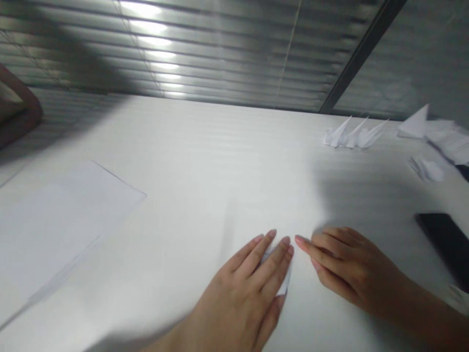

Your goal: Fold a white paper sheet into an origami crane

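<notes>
Seen from the head camera, the person's left hand [238,293] lies flat and open on a small folded white paper [277,261], pressing it to the worktop [190,151] with the fingers spread slightly; only slivers of the paper show between and beside those fingers. The right hand [351,266] is open and holds nothing, its fingertips [304,244] resting just beside the paper and the left hand's fingertips, so the two hands are close together but apparently not touching.

Taking 12 o'clock as straight ahead from the hands, a large flat sheet of white paper [66,234] lies at 9 to 10 o'clock, well apart from them. At 1 o'clock stands a tight row of folded paper figures with pointed tips [351,135]. Farther round at 2 o'clock are a white paper triangle [414,122], a blurred pile of paper [449,145] and a small folded paper piece [427,169]. A flat black object [443,247] lies at 3 o'clock, too blurred to identify. A reddish-brown object [16,105] sits at the left edge at 10 o'clock, and a slatted blind [220,49] runs behind the worktop.
</notes>
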{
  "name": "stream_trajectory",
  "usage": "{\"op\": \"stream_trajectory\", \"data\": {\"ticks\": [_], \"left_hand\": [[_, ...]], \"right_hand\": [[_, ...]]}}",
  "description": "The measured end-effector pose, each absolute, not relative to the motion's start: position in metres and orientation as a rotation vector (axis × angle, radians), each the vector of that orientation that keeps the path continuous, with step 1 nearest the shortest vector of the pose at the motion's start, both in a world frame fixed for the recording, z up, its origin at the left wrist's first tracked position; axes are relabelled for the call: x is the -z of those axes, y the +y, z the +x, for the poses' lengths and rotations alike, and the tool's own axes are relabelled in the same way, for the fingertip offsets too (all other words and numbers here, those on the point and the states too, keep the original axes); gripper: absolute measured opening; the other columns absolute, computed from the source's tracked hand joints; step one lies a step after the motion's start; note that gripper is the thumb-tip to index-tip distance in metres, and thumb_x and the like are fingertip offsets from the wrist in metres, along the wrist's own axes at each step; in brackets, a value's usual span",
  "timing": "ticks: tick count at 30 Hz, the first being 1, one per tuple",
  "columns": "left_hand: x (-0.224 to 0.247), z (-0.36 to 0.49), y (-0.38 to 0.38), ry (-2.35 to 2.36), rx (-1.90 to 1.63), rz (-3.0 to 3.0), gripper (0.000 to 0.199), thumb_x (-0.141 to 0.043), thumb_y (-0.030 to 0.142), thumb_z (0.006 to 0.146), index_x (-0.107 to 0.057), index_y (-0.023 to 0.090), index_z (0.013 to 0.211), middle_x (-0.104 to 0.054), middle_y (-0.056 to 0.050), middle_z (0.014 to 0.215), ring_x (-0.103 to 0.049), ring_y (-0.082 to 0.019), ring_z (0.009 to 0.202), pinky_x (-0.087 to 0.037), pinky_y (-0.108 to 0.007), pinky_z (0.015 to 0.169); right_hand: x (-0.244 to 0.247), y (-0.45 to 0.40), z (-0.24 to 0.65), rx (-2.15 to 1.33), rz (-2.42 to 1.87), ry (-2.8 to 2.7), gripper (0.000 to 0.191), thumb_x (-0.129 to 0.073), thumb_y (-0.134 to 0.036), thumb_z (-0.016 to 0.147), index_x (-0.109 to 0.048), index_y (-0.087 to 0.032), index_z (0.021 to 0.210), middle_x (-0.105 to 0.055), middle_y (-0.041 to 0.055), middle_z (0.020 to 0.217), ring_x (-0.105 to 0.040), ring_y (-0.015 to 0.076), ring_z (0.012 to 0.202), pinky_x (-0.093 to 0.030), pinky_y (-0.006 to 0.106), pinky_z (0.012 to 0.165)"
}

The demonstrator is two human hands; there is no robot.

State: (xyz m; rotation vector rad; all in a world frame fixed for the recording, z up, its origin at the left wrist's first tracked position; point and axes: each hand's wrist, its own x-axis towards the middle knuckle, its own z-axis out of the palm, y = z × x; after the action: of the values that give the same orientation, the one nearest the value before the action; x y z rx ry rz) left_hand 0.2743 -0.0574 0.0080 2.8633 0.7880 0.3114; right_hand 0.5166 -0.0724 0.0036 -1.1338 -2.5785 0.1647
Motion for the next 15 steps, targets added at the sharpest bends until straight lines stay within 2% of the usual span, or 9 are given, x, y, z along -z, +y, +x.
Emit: {"op": "stream_trajectory", "data": {"ticks": [4, 6, 10, 15], "left_hand": [[-0.008, 0.274, -0.057, 0.794, -0.32, 2.85, 0.048, -0.039, 0.033, 0.096, -0.041, 0.014, 0.139, -0.04, -0.003, 0.147, -0.032, -0.024, 0.137, -0.032, -0.034, 0.111], [-0.007, 0.274, -0.056, 0.795, -0.316, 2.841, 0.048, -0.041, 0.033, 0.094, -0.042, 0.014, 0.139, -0.041, -0.003, 0.146, -0.032, -0.023, 0.137, -0.033, -0.033, 0.11], [-0.005, 0.273, -0.055, 0.749, -0.305, 2.883, 0.053, -0.049, 0.032, 0.09, -0.042, 0.012, 0.138, -0.042, -0.006, 0.145, -0.034, -0.025, 0.136, -0.037, -0.035, 0.108], [-0.005, 0.274, -0.055, 0.753, -0.242, 2.959, 0.062, -0.054, 0.027, 0.085, -0.036, 0.009, 0.142, -0.039, -0.008, 0.147, -0.033, -0.027, 0.136, -0.038, -0.036, 0.108]], "right_hand": [[-0.005, -0.071, 0.52, -0.578, -1.246, -2.286, 0.041, -0.042, -0.013, 0.092, -0.05, -0.02, 0.132, -0.058, 0.0041, 0.086, -0.055, 0.017, 0.081, -0.048, 0.033, 0.072], [-0.005, -0.07, 0.521, -0.675, -1.278, -2.153, 0.042, -0.039, -0.014, 0.094, -0.048, -0.023, 0.134, -0.055, 0.0034, 0.087, -0.053, 0.0155, 0.078, -0.047, 0.03, 0.066], [-0.003, -0.07, 0.518, -0.5, -1.218, -2.278, 0.043, -0.044, -0.012, 0.091, -0.049, -0.019, 0.133, -0.051, 0.0032, 0.082, -0.049, 0.0166, 0.076, -0.044, 0.033, 0.067], [-0.005, -0.072, 0.508, -0.264, -1.207, -2.518, 0.034, -0.047, -0.014, 0.09, -0.056, -0.011, 0.123, -0.055, 0.0048, 0.08, -0.049, 0.0194, 0.075, -0.041, 0.037, 0.069]]}}
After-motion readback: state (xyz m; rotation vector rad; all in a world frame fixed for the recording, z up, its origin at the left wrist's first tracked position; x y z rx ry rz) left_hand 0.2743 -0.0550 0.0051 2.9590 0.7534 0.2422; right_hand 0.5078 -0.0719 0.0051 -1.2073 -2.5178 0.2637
